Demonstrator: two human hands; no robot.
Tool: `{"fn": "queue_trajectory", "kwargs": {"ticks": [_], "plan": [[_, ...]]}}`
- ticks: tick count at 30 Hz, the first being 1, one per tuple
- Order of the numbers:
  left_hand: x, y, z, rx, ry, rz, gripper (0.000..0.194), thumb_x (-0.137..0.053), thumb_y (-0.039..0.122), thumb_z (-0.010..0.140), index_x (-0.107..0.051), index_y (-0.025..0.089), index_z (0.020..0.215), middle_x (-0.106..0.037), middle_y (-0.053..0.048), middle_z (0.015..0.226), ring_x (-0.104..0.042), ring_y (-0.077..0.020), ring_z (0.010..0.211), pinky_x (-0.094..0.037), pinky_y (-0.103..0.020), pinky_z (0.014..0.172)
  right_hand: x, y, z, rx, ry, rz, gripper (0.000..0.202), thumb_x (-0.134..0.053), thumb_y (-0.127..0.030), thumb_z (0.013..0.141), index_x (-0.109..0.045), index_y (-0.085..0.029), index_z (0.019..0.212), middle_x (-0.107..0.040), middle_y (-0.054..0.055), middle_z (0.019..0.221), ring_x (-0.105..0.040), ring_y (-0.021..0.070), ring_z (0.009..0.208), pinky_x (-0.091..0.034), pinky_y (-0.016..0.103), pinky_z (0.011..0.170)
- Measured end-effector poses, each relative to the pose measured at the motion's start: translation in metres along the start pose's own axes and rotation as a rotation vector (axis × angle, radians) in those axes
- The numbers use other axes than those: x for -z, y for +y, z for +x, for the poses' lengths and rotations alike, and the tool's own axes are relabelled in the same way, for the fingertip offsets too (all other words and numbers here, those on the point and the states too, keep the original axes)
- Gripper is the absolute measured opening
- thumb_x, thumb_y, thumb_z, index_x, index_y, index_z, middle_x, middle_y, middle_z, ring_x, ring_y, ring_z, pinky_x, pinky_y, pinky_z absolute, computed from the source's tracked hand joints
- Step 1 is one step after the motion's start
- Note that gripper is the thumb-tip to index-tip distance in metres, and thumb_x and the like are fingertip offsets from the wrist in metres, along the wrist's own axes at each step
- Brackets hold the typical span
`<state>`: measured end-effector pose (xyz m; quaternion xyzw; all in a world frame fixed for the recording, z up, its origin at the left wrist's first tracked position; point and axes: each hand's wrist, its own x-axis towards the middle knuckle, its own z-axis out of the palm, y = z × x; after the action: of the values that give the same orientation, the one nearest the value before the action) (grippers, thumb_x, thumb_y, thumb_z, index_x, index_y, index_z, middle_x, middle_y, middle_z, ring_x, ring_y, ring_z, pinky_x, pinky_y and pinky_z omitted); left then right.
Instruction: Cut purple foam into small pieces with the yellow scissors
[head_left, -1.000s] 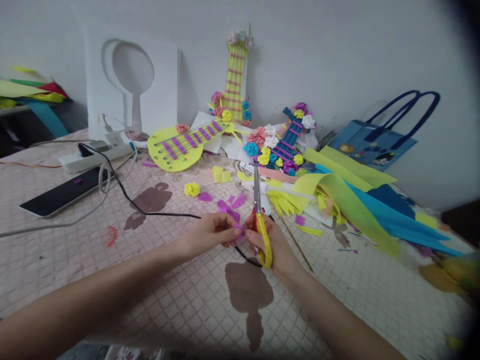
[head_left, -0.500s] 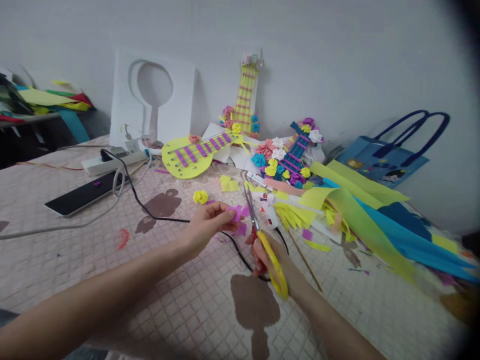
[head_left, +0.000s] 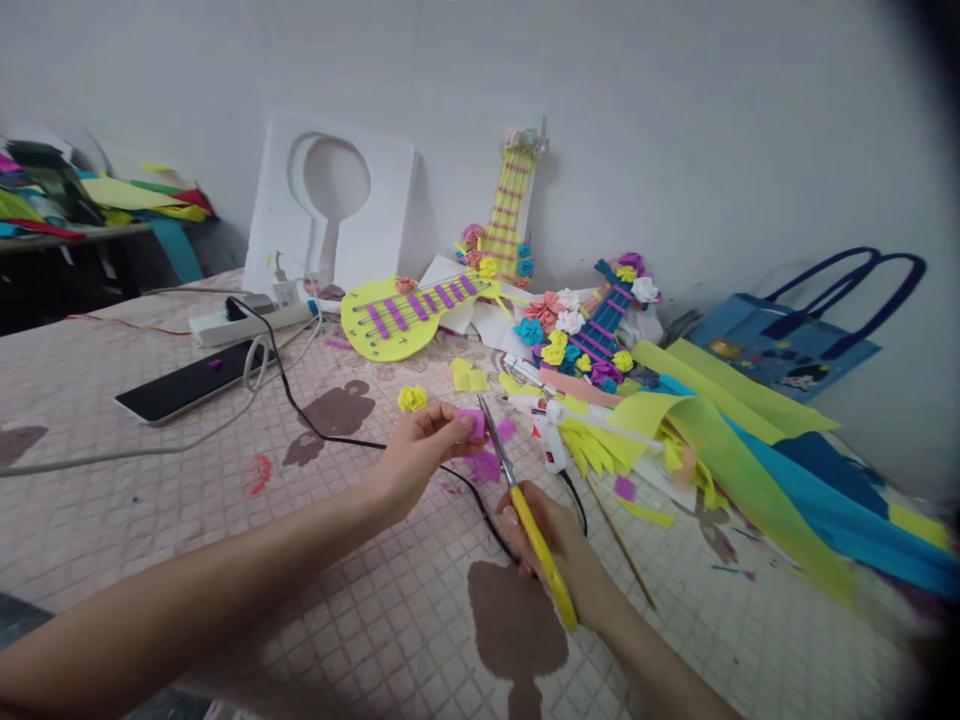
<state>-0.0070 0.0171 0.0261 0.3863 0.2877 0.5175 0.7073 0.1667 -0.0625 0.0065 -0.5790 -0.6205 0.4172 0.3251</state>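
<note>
My left hand pinches a small piece of purple paper between thumb and fingers. Scissors with yellow handles are in my right hand, their blades pointing up and away beside the purple piece. More purple scraps lie just below and behind my left fingertips. A yellow paper flower sits on the table behind my left hand. Right of the blades lies a white glue gun. The yellow guitar-shaped cutout with purple strips lies farther back.
A black cable crosses behind and beneath my hands. A black-topped flat device and a power strip are at left. Yellow and blue crepe paper, a thin stick and a blue bag lie right. Decorated guitars stand behind.
The view has shifted, so the table scene appears farther right and slightly lower. The scissor blades have closed together near the purple paper. My left hand still pinches the piece.
</note>
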Motion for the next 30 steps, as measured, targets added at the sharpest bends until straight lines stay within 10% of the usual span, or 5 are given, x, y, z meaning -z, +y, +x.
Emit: {"fn": "queue_trajectory", "kwargs": {"ticks": [30], "plan": [[0.0000,0.0027,0.0002,0.017,-0.007,-0.002,0.024,-0.080,0.030,0.071,-0.063,0.013,0.071,-0.067,-0.001,0.068,-0.065,-0.0116,0.065,-0.053,-0.027,0.072,0.0000,0.0020,0.0009,-0.003,0.008,0.081,0.029,-0.064,-0.045,0.080,-0.046,-0.023,0.073,-0.042,-0.006,0.056,-0.037,0.0104,0.047,-0.034,0.022,0.041]]}}
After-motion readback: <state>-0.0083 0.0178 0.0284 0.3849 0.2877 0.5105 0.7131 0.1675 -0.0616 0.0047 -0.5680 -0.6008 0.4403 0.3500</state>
